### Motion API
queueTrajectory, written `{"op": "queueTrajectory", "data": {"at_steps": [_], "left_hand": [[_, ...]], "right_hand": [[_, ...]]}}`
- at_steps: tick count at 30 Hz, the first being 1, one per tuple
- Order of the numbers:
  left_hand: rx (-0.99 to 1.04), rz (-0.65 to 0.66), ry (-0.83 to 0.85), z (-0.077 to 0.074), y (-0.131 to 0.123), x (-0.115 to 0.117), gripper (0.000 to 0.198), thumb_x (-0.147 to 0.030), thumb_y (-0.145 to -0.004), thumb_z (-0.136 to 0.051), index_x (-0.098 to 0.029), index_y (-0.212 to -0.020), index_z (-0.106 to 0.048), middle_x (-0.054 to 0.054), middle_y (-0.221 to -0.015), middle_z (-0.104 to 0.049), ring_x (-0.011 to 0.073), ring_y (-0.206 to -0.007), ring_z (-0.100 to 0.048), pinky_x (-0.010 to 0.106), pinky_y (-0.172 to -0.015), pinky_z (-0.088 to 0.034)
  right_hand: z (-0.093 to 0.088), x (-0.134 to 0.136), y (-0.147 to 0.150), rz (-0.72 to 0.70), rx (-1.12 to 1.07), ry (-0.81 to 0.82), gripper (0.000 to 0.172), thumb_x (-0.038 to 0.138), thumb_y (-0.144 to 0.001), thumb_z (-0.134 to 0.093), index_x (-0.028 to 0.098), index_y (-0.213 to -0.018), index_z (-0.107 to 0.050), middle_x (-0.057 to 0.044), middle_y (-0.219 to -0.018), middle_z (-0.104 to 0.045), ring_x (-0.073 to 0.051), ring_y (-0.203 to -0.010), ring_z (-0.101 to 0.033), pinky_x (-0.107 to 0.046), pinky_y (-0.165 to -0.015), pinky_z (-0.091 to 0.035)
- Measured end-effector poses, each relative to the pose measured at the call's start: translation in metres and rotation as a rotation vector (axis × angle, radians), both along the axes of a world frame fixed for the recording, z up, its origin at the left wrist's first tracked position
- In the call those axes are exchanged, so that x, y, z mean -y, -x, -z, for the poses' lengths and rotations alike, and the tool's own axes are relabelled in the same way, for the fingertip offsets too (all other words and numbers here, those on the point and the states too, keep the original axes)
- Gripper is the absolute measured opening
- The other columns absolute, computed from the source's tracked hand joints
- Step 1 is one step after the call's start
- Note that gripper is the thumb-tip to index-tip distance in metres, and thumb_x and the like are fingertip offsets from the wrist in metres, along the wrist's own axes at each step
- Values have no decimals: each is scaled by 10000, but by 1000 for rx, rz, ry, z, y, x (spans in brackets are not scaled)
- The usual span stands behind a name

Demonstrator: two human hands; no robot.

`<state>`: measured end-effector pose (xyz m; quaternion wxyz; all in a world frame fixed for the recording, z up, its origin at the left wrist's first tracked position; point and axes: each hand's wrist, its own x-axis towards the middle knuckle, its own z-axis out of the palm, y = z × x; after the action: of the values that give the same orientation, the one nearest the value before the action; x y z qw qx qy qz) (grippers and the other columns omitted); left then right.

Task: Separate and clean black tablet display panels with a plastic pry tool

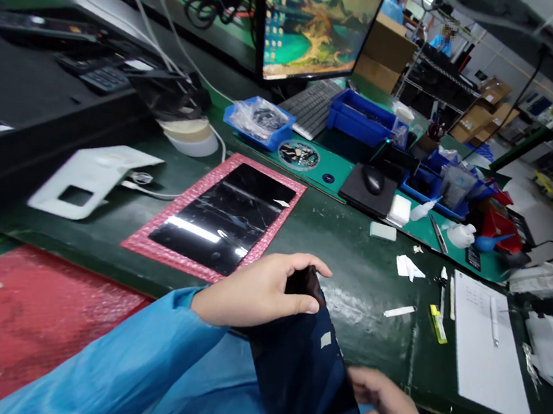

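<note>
A dark, glossy flat screen panel (300, 378) is tilted up in front of my body, with a small pale sticker near its upper edge. My left hand (266, 290) grips its top corner between thumb and fingers. Lower down, my right hand (390, 412) holds the panel's right side edge. Just beyond my left hand, another black glossy screen panel (225, 211) lies flat on a pink bubble-wrap sheet (150, 252) and reflects the ceiling light. The lower part of the held panel runs out of the picture.
A white plastic bracket (105, 162) and a white cable lie left on the green bench (350, 263). Red bubble wrap (41, 319) is at lower left. To the right are paper (482, 340) with a pen and a yellow tube (437, 323). Behind stand a monitor (319, 24) and blue bins (362, 118).
</note>
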<state>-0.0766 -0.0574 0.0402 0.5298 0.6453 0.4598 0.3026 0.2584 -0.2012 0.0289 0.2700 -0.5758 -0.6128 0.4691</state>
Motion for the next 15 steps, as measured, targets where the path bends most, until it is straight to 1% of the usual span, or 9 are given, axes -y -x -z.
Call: {"op": "queueTrajectory", "data": {"at_steps": [2, 3, 4, 5, 7, 8, 9, 11, 15], "left_hand": [[-64, 17, -17, -6, -6, 2, 533, -438, -878, -873, -300, -1393, -884, 24, -1195, -938, 315, -1030, -805, 399, -918, -595], [-93, 31, -13, -9, -10, 3, 541, -462, -884, -866, -309, -1403, -882, 17, -1176, -937, 312, -990, -797, 397, -899, -592], [-116, 44, -5, -13, -13, 3, 551, -486, -888, -859, -318, -1413, -880, 8, -1141, -934, 308, -948, -787, 394, -873, -586], [-132, 55, 2, -16, -16, 3, 557, -504, -889, -853, -326, -1416, -879, -1, -1109, -927, 305, -916, -778, 392, -852, -580], [-146, 64, 2, -22, -20, 3, 555, -516, -881, -844, -343, -1406, -885, -12, -1074, -917, 309, -903, -771, 394, -847, -579], [-147, 67, -1, -24, -22, 3, 549, -516, -877, -843, -351, -1398, -888, -15, -1059, -912, 314, -916, -775, 396, -857, -585], [-147, 68, -2, -24, -24, 3, 542, -515, -874, -843, -357, -1390, -892, -18, -1049, -908, 319, -931, -779, 398, -868, -594], [-145, 75, 0, -24, -25, 3, 534, -515, -871, -849, -365, -1382, -894, -21, -1039, -907, 323, -947, -788, 400, -881, -610], [-138, 107, 2, -19, -28, 2, 550, -520, -873, -857, -363, -1400, -888, -15, -1088, -931, 315, -937, -797, 400, -881, -620]], "right_hand": [[-13, -14, 12, 64, 60, -22, 448, 594, -959, -924, 584, -1407, -917, -25, -1352, -989, -429, -1172, -958, -581, -1048, -795], [-21, -21, 21, 76, 91, -31, 447, 577, -943, -949, 541, -1387, -923, -32, -1316, -990, -414, -1156, -951, -572, -1049, -786], [-29, -28, 30, 65, 114, -34, 408, 564, -937, -951, 479, -1336, -931, -41, -1251, -988, -396, -1111, -941, -554, -1031, -774], [-36, -34, 38, 42, 130, -29, 336, 548, -941, -930, 417, -1251, -929, -40, -1159, -976, -371, -1037, -923, -523, -983, -758], [-47, -44, 52, -4, 154, -16, 194, 510, -964, -857, 334, -1045, -858, -7, -922, -892, -305, -845, -848, -442, -821, -683], [-50, -47, 56, -13, 165, -18, 182, 494, -972, -819, 314, -957, -797, 14, -833, -826, -275, -774, -796, -411, -758, -624], [-51, -48, 60, -13, 171, -25, 204, 481, -978, -788, 304, -892, -733, 31, -773, -764, -251, -725, -748, -389, -716, -568], [-50, -48, 62, 2, 170, -42, 253, 463, -987, -747, 299, -826, -641, 49, -727, -686, -225, -686, -688, -369, -684, -497], [-43, -43, 62, 27, 129, -59, 251, 424, -1002, -727, 307, -813, -609, 50, -725, -684, -229, -681, -685, -365, -679, -483]]}}
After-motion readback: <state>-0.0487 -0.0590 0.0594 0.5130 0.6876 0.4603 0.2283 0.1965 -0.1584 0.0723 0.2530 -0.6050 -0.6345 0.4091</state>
